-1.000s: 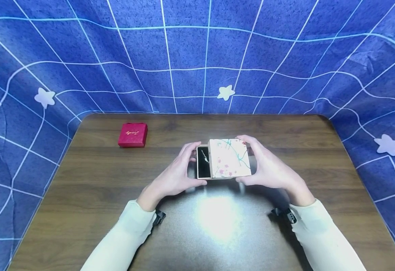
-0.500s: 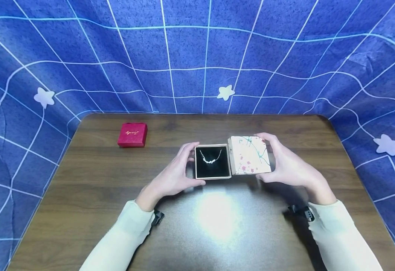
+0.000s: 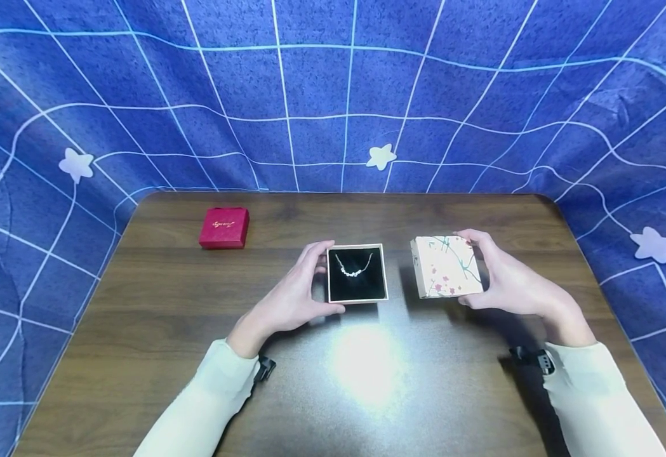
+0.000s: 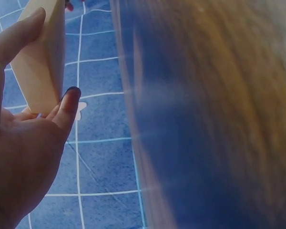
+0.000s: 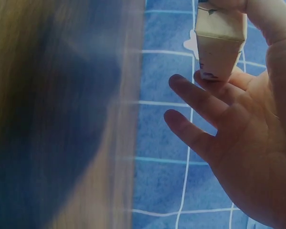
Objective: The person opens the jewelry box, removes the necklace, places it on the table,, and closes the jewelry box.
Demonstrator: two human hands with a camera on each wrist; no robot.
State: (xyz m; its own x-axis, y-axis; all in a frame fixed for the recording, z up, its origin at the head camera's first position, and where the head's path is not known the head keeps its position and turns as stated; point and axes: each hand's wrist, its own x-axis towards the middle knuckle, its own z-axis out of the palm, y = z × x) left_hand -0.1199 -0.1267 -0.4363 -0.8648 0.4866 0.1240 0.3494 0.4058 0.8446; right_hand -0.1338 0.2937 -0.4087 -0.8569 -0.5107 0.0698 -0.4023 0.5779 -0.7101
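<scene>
Near the middle of the table, my left hand (image 3: 293,295) grips a small cream-edged jewelry box tray (image 3: 357,300) by its left side, thumb at the near edge and fingers at the far edge. Its black lining (image 3: 358,287) bears a silver necklace (image 3: 351,273). To the right, my right hand (image 3: 510,282) pinches the box's floral sleeve (image 3: 447,266), cream with pink blossoms and teal branches, between thumb and fingers. A gap separates tray and sleeve. In the left wrist view the tray's plain side (image 4: 40,67) shows; in the right wrist view, one end of the sleeve (image 5: 221,47).
A closed red jewelry box (image 3: 224,228) with gold lettering sits at the table's back left. The brown wooden table (image 3: 287,406) ends at a blue gridded cloth (image 3: 321,82) hanging behind and at the sides. A bright glare lies on the near tabletop.
The floral sleeve has slid off the tray to the right with my right hand, uncovering the necklace and opening a gap. My left hand and the tray have shifted only slightly left.
</scene>
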